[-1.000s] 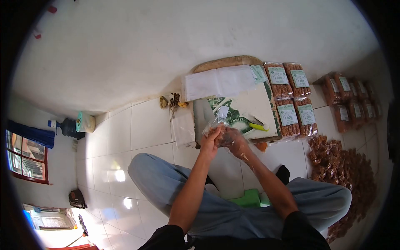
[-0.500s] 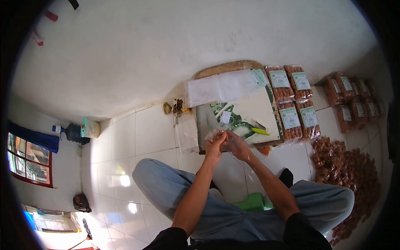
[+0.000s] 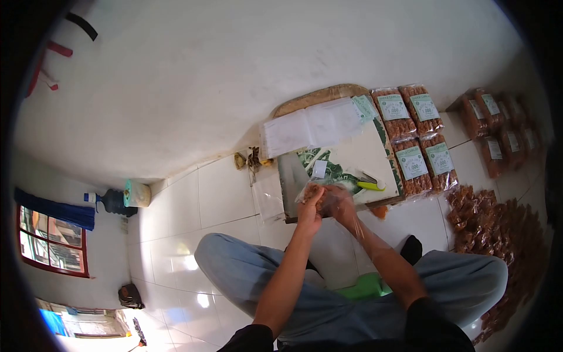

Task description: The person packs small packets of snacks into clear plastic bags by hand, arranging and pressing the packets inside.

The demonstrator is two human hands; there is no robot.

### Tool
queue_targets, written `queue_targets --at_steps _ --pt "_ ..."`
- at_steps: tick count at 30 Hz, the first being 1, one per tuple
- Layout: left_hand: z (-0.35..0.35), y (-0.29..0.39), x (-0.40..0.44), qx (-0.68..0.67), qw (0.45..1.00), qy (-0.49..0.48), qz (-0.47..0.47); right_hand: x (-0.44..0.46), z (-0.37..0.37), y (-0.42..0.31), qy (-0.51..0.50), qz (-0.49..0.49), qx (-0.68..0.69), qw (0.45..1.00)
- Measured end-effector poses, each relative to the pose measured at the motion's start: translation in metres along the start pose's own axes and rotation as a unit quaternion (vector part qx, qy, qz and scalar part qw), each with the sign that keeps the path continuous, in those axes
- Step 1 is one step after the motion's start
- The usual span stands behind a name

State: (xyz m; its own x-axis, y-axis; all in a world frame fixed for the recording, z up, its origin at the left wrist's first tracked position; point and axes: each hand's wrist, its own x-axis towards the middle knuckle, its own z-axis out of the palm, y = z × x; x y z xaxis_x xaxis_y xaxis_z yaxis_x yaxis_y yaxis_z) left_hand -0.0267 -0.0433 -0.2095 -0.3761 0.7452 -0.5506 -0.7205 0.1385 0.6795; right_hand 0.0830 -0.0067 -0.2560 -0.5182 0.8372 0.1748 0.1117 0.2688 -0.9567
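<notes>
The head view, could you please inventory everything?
Held bag: 1, clear, centre
Board: 1, white and green, centre
Tool: 1, lime handle, on board
Slip: 1, white, left of tool
Sleeves: several, whitish, board's far side
Labelled packs: 4, brown, right of board
Farther packs: several, brown, right
Packets: many, brown, lower right
Object: 1, green, lower centre
Bottle: 1, blue, left
Tub: 1, white, beside bottle
Window: 1, red frame, left
Curtain: 1, blue, at window
Left hand, right hand: 2, bare, centre
Trousered legs: 2, blue, bottom

Daylight from the left glares on glossy white floor tiles (image 3: 176, 252); fisheye distortion bows the dark-rimmed view; blur softens the bare right hand (image 3: 340, 204).
</notes>
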Motion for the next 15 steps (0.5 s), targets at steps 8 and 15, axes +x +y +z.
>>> queue_targets --at_steps 8,15 --pt "-0.028 0.001 0.028 -0.011 0.999 -0.010 -0.046 -0.004 -0.004 -0.011 0.015 0.020 0.058 0.998" --pt "-0.018 -0.008 0.024 0.089 0.996 0.014 -0.028 -0.003 -0.006 -0.006 0.014 -0.045 0.046 0.998"
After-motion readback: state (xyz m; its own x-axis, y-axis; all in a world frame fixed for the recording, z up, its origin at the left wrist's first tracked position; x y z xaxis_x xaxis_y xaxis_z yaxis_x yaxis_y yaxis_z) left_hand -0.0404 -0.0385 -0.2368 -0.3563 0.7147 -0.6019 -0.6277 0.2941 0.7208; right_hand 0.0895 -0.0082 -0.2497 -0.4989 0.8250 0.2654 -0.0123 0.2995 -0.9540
